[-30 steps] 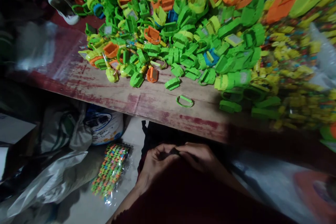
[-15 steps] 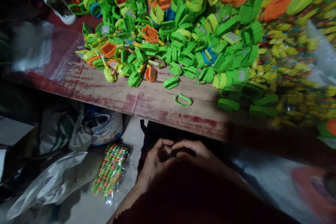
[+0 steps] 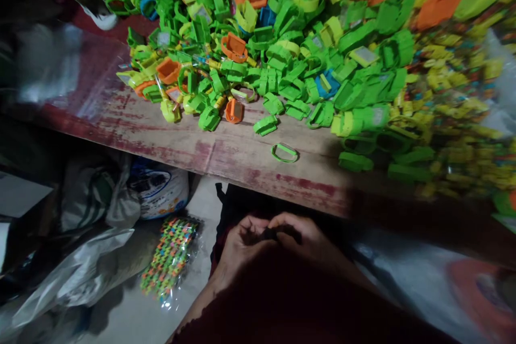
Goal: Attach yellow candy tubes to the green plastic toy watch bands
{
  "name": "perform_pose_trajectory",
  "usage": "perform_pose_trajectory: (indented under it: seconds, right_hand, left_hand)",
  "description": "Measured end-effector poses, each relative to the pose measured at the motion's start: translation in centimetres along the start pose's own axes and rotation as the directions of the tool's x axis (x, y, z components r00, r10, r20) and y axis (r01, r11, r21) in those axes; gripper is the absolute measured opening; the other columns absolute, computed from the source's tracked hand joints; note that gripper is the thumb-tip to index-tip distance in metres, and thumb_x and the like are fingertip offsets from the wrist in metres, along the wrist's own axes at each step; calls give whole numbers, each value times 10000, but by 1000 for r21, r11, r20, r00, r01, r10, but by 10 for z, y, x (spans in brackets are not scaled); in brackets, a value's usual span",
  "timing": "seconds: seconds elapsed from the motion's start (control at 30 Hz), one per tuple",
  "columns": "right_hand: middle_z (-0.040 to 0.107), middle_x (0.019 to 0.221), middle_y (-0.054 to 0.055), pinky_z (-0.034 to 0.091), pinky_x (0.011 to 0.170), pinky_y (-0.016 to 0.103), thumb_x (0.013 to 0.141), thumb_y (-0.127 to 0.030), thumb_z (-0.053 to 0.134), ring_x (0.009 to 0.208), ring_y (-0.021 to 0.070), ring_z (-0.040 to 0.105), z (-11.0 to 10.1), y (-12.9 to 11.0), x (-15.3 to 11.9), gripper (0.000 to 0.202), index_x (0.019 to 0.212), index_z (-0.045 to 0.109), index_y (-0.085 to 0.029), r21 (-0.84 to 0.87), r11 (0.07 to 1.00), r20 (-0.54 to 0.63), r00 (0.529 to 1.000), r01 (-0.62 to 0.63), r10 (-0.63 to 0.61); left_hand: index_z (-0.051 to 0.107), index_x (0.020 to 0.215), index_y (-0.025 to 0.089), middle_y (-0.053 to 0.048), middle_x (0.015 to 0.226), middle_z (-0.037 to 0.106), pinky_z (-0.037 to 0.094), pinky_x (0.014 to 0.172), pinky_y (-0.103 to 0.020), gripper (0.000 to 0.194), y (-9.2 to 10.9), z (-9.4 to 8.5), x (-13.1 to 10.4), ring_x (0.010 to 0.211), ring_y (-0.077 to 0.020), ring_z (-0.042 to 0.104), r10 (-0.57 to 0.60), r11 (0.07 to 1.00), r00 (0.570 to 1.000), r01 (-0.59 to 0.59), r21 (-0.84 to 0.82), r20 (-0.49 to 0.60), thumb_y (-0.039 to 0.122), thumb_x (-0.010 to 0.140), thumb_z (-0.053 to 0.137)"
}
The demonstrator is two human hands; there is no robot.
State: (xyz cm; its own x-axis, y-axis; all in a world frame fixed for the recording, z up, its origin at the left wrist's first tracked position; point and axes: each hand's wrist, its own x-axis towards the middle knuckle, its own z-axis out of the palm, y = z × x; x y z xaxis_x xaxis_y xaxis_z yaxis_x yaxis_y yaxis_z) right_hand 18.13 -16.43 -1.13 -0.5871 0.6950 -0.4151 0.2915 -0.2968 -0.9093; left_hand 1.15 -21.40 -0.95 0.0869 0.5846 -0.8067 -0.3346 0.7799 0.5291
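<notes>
Low in front of my body, below the table edge, my left hand (image 3: 244,242) and my right hand (image 3: 300,234) meet with curled fingers. Between the fingertips there is a dark patch, too dim to name. Both hands are closed. On the table above them lies a thin green loop (image 3: 284,153), apart from the hands. Behind it a green toy watch (image 3: 266,126) and an orange toy watch (image 3: 234,111) rest at the front of a large heap of mostly green toy watches (image 3: 296,88).
Small yellow pieces (image 3: 443,107) are piled at the right of the wooden table (image 3: 181,145). A clear bag of colourful pieces (image 3: 171,258) lies on the floor at the left, near white sacks (image 3: 86,185). At the back left stands a fan's white base (image 3: 94,8).
My fingertips have shifted slightly closer together. The view has moved a little, so the heap appears slightly further right. On the table nothing else has visibly changed.
</notes>
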Motion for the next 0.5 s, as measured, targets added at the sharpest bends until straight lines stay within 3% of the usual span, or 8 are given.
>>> perform_pose_trajectory:
  seconds: [0.13,0.23,0.3,0.4,0.5]
  right_hand:
    - [693,859,25,489,721,258,827,-147,496,772,145,645,4,10,2,181,934,639,-180,-84,976,-64,977,199,-204]
    - [712,875,38,511,718,251,848,-146,529,777,139,670,8,21,4,179,956,664,-189,-128,925,-102,923,359,-372]
    - [711,888,56,521,700,239,876,-141,523,787,135,674,9,25,4,187,977,673,-188,-134,882,-76,883,451,-463]
    - [712,891,79,527,659,225,892,-126,523,766,134,676,8,27,5,194,1010,672,-166,-184,823,-77,827,537,-557]
    - [715,899,84,532,662,221,903,-115,510,762,133,678,6,25,3,201,1019,669,-156,-224,813,-72,823,537,-564]
  left_hand:
    - [627,894,143,11,738,617,406,624,-201,328,0,-4,0,649,-96,538,77,994,996,-74,-79,44,300,652,782]
    - [652,919,147,-3,792,623,408,676,-213,287,6,-8,-1,719,-118,549,33,989,999,-27,-145,40,274,666,698]
    - [653,952,158,-12,844,639,402,713,-219,288,12,-11,-2,754,-122,551,-1,995,996,9,-98,84,234,677,689]
    - [658,983,157,-25,885,647,389,735,-214,326,25,-18,4,790,-121,546,-49,999,972,43,30,232,205,672,743]
    - [680,986,145,-22,830,638,377,693,-205,395,35,-24,15,742,-110,534,-165,986,930,142,92,329,199,615,805]
